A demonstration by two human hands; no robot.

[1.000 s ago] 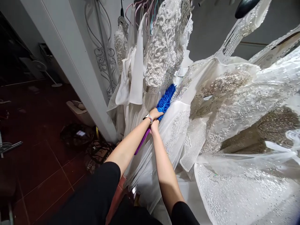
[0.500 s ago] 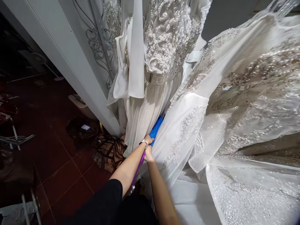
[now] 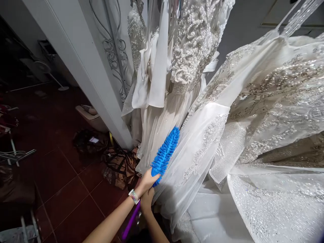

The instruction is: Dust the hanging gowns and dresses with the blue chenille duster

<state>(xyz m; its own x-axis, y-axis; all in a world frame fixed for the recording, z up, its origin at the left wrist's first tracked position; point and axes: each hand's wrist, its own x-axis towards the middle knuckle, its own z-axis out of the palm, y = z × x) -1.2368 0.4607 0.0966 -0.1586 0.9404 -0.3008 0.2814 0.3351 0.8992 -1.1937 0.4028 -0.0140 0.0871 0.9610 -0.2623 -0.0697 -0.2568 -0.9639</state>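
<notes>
A duster with a fluffy blue head and a purple handle tilts up and away from me. My left hand, with a patterned watch at the wrist, is closed around the lower end of the blue head. Just below, my right hand is wrapped around the duster too, partly hidden behind my left wrist. The blue head lies against the pale pleated skirt of a beaded wedding dress and beside a white lace-trimmed skirt.
More sequined white gowns spread over the right side. A white post slants down on the left. By its foot are brown shiny bags and a shoe on red floor tiles. A fan stands farther back.
Both hands have drawn the duster back toward me, down and to the left. Its blue head, mostly hidden between the skirts before, now shows in full.
</notes>
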